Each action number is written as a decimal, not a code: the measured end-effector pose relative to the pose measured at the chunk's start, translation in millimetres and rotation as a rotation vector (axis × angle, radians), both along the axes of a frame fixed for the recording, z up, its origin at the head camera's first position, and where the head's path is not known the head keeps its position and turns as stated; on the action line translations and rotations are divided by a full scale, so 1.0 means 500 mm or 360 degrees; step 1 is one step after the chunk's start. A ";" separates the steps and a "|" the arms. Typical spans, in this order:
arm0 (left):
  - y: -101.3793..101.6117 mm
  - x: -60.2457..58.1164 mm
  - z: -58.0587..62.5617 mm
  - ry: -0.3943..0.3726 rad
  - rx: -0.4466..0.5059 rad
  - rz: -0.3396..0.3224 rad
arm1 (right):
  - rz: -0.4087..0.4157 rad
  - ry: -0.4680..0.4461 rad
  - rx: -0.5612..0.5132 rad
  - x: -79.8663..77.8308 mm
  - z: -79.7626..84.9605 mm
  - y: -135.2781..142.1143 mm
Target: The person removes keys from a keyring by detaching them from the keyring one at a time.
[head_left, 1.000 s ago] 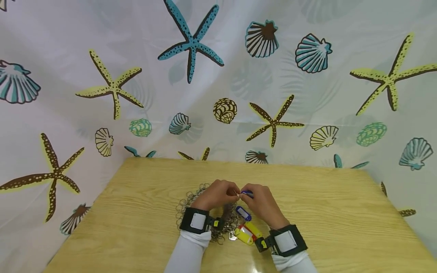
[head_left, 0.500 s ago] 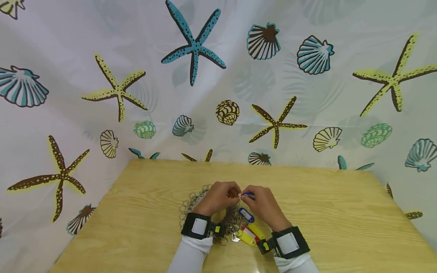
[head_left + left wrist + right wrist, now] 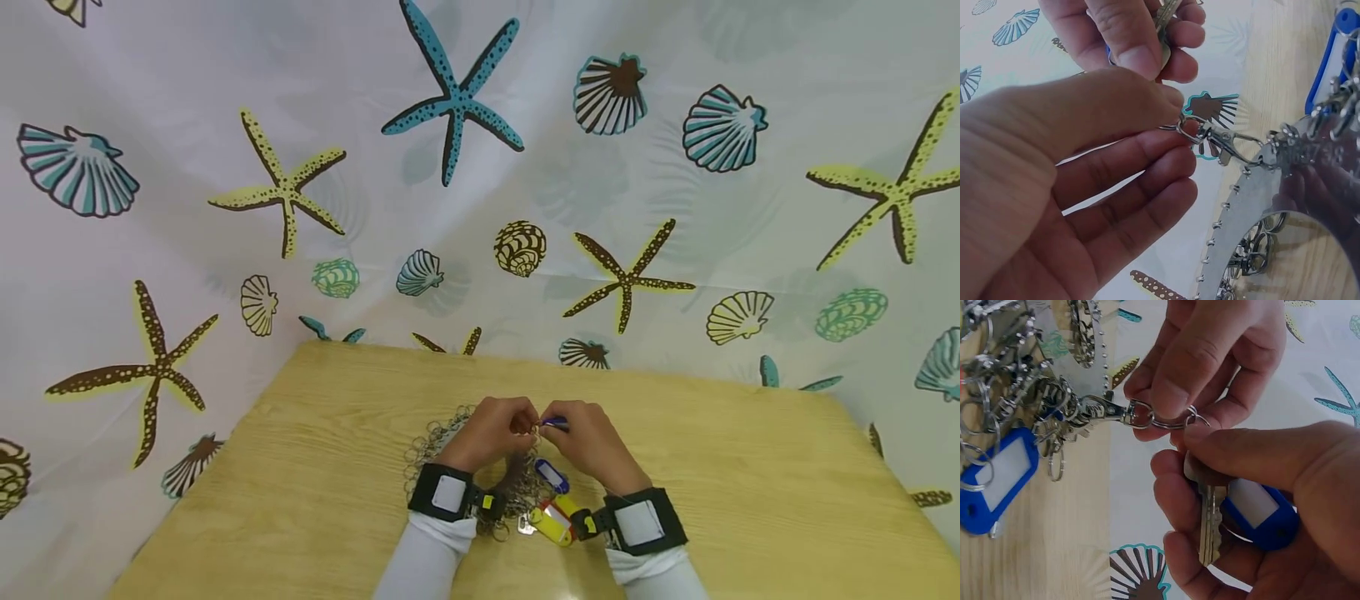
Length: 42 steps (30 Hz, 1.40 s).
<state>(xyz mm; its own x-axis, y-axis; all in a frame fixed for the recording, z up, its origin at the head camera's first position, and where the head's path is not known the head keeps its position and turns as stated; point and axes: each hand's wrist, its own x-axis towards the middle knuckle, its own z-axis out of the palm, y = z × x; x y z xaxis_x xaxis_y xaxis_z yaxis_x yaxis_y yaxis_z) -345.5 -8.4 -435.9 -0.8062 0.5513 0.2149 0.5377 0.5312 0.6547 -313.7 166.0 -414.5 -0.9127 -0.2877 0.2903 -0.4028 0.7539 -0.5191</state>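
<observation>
Right wrist view: a split ring point(image 3: 1161, 424) was pinched by the left hand point(image 3: 1210, 362) and a key point(image 3: 1210, 519) by the right hand point(image 3: 1272, 453), the hands' nearness unchanged, work seemingly unfinished.

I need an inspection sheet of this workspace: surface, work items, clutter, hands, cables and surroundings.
Surface: table, wood-grained.
Work items: key and blue tag at the right hand; ring linked to a clasp on the metal plate.
Clutter: second blue tag, yellow tags and partly hidden red tag near the plate; whether loose, cannot tell.
Hands: left hand pinches the ring; right hand pinches the key.
Cables: nothing seen.
Surroundings: curtain with starfish and shell prints.
</observation>
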 end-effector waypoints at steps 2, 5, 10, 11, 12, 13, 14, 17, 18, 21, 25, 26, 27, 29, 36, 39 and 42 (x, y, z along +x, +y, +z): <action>0.002 0.005 0.002 0.0003 -0.0015 0.0002 | -0.0009 -0.0001 0.0000 0.001 -0.002 0.002; 0.001 0.007 0.002 0.0026 -0.0022 0.0000 | -0.0017 0.0021 -0.0008 0.002 -0.007 0.003; -0.001 0.000 0.011 0.0103 -0.0033 -0.0001 | -0.0034 0.0079 -0.0012 -0.001 -0.005 0.002; -0.002 -0.002 0.013 0.0116 -0.0039 0.0000 | -0.0040 0.0082 -0.0016 -0.002 -0.004 0.001; -0.003 -0.004 0.014 0.0128 -0.0045 0.0004 | -0.0048 0.0083 -0.0019 -0.001 -0.002 -0.001; -0.004 -0.006 0.015 0.0137 -0.0050 0.0009 | -0.0056 0.0076 -0.0025 -0.001 -0.001 -0.003; -0.005 -0.007 0.015 0.0143 -0.0056 0.0011 | -0.0065 0.0072 -0.0032 -0.001 0.000 -0.005; -0.007 -0.012 0.014 0.0145 -0.0053 0.0014 | -0.0101 0.0076 -0.0041 -0.001 0.000 -0.011; -0.007 -0.012 0.013 0.0143 -0.0053 0.0014 | -0.0115 0.0077 -0.0042 0.000 -0.001 -0.012; -0.005 -0.010 0.013 0.0108 -0.0043 0.0007 | -0.0145 0.0073 -0.0040 0.002 -0.004 -0.012; 0.004 -0.008 0.014 0.0076 -0.0023 -0.0019 | -0.0178 0.0069 -0.0035 0.006 -0.008 -0.006; 0.007 -0.007 0.014 0.0074 -0.0018 -0.0028 | -0.0188 0.0071 -0.0033 0.006 -0.009 -0.004; 0.009 -0.007 0.014 0.0077 -0.0018 -0.0034 | -0.0199 0.0072 -0.0030 0.007 -0.010 -0.002; 0.013 -0.005 0.014 0.0081 -0.0024 -0.0039 | -0.0213 0.0073 -0.0027 0.007 -0.012 0.001; 0.017 0.001 0.007 0.0058 -0.0076 -0.0031 | -0.0180 0.0088 -0.0058 0.011 -0.022 0.004; 0.019 0.005 0.004 0.0021 -0.0076 -0.0033 | -0.0170 0.0118 -0.0041 0.013 -0.027 0.006; 0.020 0.006 0.002 -0.0004 -0.0098 -0.0012 | -0.0150 0.0134 -0.0033 0.014 -0.030 0.007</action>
<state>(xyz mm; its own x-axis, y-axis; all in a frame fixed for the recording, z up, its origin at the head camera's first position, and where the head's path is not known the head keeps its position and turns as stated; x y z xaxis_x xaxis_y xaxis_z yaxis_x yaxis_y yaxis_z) -342.6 1.4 -434.7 -0.8023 0.5696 0.1782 0.5403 0.5662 0.6225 -306.6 169.7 -429.4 -0.9075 -0.1951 0.3721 -0.3736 0.7799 -0.5022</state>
